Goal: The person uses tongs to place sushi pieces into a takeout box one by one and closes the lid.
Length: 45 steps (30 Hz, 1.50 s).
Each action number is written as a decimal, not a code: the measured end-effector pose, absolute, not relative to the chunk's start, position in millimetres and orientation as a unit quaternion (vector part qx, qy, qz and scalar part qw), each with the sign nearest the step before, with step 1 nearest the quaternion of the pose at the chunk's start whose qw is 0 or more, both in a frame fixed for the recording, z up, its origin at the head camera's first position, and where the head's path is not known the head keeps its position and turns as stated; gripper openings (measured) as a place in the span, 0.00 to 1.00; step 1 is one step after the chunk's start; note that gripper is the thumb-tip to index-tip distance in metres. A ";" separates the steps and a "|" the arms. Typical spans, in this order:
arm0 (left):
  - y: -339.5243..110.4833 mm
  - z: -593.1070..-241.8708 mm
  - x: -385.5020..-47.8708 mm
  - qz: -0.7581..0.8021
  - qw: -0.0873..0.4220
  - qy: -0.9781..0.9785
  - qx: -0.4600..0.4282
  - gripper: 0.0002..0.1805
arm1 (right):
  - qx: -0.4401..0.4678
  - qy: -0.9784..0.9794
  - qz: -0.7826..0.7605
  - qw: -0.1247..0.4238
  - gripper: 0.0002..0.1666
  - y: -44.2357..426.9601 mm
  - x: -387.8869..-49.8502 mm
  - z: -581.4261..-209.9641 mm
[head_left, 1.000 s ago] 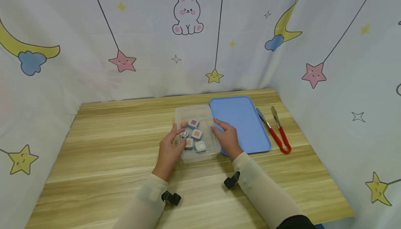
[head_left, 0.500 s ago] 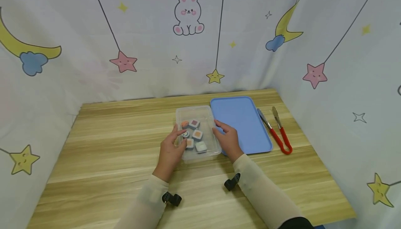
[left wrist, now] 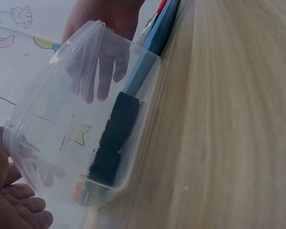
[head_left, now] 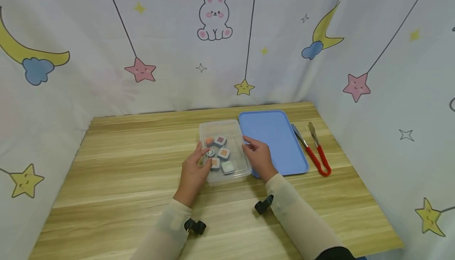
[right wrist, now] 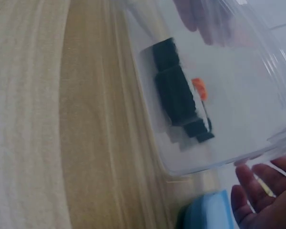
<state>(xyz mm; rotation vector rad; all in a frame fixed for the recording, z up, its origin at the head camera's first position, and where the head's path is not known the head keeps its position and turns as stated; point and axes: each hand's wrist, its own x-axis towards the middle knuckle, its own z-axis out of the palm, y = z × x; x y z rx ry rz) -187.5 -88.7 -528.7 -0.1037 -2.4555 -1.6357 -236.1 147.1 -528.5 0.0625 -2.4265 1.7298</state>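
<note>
A clear plastic box (head_left: 232, 133) stands on the table with several sushi pieces (head_left: 224, 153) inside. Whether a separate clear lid covers it is hard to tell. My left hand (head_left: 192, 173) rests at the box's left side, thumb and index finger over the rim. On the opposite side, my right hand (head_left: 261, 159) touches the right rim with its fingertips. In the left wrist view the right hand's fingers (left wrist: 104, 81) show through the wall, hanging fairly straight. The right wrist view has dark-sided sushi pieces (right wrist: 176, 93) along the box's bottom.
A blue tray (head_left: 270, 137) lies directly right of the box, partly behind my right hand. Farther right are red-handled tongs (head_left: 318, 157), spread apart. The wooden table (head_left: 142, 145) meets a patterned cloth backdrop (head_left: 170, 90) at the back and sides.
My right hand's fingertips shift very slightly at the box's right rim. The left hand, box, sushi pieces, tray and tongs stay in place; the head view drifts a little.
</note>
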 end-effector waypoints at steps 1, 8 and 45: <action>-88.7 -528.1 -187.4 -0.549 0.093 -0.830 -0.033 0.22 | 0.020 -0.813 0.576 0.080 0.22 147.1 -236.3 -529.2; -89.1 -523.7 -189.3 -0.534 0.071 -0.842 -0.020 0.24 | 0.008 -0.827 0.559 0.059 0.23 142.9 -234.4 -524.4; -107.9 -517.0 -253.8 -0.268 -0.003 -0.945 -0.189 0.53 | 0.253 -0.948 0.190 -0.037 0.58 127.1 -278.1 -506.0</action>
